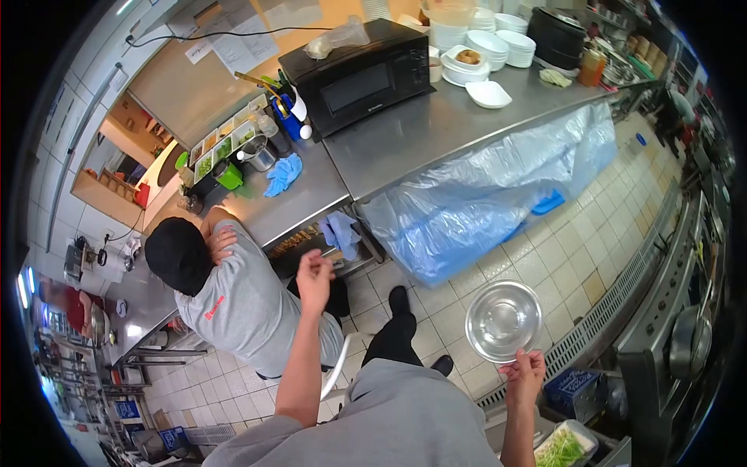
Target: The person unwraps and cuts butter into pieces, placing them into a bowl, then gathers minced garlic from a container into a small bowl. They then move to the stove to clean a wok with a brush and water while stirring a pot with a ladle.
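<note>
My right hand (pixel 523 375) pinches the rim of a round, shiny metal bowl (pixel 504 321), held out over the tiled floor. Raised in front of me is my left hand (pixel 314 282), its fingers curled; whether something small lies between them is too small to tell. Just left of it, a co-worker (pixel 249 300) in a grey shirt and black cap leans on the steel counter, a hand on the upper arm. A light purple cloth (pixel 340 235) hangs at the counter edge beyond my left hand.
On the counter stand a black microwave (pixel 358 78), white bowls (pixel 489 94), a blue glove (pixel 283 174) and food containers (pixel 226 148). Clear plastic (pixel 482 202) covers something below. Stoves (pixel 661 342) line the right; shredded greens (pixel 562 449) sit at bottom right.
</note>
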Available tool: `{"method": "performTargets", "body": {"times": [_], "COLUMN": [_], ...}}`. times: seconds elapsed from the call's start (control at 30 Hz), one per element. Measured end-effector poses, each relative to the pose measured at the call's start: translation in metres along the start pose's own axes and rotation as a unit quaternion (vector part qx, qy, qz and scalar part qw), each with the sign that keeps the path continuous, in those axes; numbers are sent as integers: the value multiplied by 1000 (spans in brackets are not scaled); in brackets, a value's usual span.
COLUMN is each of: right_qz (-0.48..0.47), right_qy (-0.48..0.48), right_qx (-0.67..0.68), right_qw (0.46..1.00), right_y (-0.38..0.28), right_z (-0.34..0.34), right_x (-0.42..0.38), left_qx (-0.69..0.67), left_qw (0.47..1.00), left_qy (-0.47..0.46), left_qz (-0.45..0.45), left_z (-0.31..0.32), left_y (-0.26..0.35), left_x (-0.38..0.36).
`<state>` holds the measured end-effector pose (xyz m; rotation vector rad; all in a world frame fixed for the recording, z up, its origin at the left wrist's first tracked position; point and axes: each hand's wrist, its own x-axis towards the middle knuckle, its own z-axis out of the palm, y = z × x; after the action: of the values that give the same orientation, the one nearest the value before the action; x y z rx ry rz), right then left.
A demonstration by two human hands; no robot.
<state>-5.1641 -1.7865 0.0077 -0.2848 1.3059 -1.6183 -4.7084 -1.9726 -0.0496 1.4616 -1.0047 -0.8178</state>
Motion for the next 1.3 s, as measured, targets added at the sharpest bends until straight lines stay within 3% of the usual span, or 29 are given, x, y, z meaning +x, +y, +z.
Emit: {"method": "performTargets", "body": {"times": [0.13,0.27,0.33,0.53,0.6,0.67,0.73,0.87,1.0,1.13,1.3], "right_qz": [63,118,160,222,222,241,236,234,242,246,255], "right_qy": [-50,-99,-144,-160,-197,-214,-261,-245,-241,-251,-253], "right_qx": [10,-11,-34,-79,-118,-131,-214,-199,-204,-204,-206], "right_qw": [997,988,976,959,948,937,911,919,918,913,910], "right_y": [6,24,43,59,66,76,65,72,76,80,87], "right_z": [96,205,256,423,460,482,522,564,584,602,622], "right_x": [32,69,90,129,141,153,160,173,180,183,188], "left_qx": [-2,-70,-143,1,365,400,542,586,570,597,615], "left_qw": [986,930,908,914,868,867,830,810,817,790,773], "left_qy": [142,278,327,371,309,268,106,5,-73,-136,-152], "left_qz": [90,228,220,165,134,130,81,39,49,47,18], "left_z": [-16,-69,-103,-219,-250,-284,-305,-316,-313,-312,-309], "left_y": [39,79,99,85,70,38,16,-6,-15,-19,-25], "left_x": [125,297,390,640,694,741,771,799,812,828,841]}}
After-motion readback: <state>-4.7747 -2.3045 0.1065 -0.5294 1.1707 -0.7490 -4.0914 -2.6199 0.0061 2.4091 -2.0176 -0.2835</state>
